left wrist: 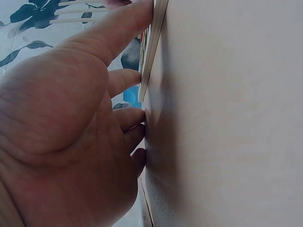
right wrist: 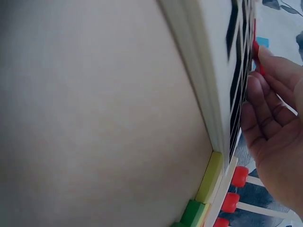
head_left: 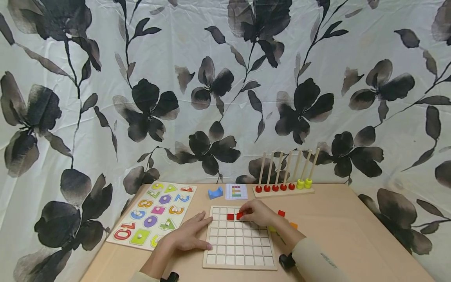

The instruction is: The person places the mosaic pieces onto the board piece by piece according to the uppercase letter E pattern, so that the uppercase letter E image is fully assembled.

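A wooden grid board [head_left: 240, 250] with pale square cells lies on the table. One red square tile [head_left: 230, 217] sits in a cell of its second row from the far end. Just right of that tile, my right hand [head_left: 258, 213] pinches another red tile [head_left: 239, 216] between thumb and fingers; the right wrist view shows this red tile [right wrist: 258, 59] edge-on at the board's surface. My left hand [head_left: 186, 235] has its fingers spread, with thumb and index finger touching the board's left edge. In the left wrist view, the left hand [left wrist: 66, 104] holds nothing.
A number-and-shape puzzle board [head_left: 163, 210] lies at left. Behind the grid are a blue piece [head_left: 215, 192], a pattern card [head_left: 236, 192] and a peg stand [head_left: 284, 192] with red and yellow beads. Loose coloured tiles, including a red one [head_left: 281, 213], lie right of the grid, partly hidden by my right arm.
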### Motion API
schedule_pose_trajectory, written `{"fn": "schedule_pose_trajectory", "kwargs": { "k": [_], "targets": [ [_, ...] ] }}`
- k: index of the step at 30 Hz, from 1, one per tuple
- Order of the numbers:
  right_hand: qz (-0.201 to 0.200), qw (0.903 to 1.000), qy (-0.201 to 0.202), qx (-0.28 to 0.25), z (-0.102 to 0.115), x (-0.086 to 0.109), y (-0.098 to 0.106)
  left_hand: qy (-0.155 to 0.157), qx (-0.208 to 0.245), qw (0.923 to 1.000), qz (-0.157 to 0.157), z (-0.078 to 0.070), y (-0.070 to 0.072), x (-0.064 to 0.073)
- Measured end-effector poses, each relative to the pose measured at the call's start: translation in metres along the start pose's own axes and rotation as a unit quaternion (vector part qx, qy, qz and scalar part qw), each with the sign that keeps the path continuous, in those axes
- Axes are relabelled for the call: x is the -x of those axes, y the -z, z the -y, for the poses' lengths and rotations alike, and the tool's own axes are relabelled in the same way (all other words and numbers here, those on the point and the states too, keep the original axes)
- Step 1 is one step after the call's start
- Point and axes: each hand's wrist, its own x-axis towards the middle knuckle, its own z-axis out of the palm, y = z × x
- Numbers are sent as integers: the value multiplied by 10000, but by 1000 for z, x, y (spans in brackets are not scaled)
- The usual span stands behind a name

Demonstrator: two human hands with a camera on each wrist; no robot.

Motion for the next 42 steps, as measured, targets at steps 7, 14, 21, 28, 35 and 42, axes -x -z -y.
{"fn": "schedule_pose_trajectory", "kwargs": {
  "k": [7,14,21,28,35,42],
  "targets": [
    [167,9996,156,167,-2,-6,-2,16,22,10000,-1,1,0,1],
    [187,9992,219,273,3,-9,-3,30,2,10000,-8,3,1,2],
    [183,9994,84,271,6,-11,-2,54,-14,10000,-40,5,1,1],
    [234,9997,-23,77,8,-9,-2,-2,4,10000,-49,6,0,0],
    [246,9996,21,-109,1,-7,-1,20,7,10000,-28,6,-2,0],
    [-651,9957,-47,-664,-2,11,10,-19,22,10000,-14,4,-1,-1]
  ]
}}
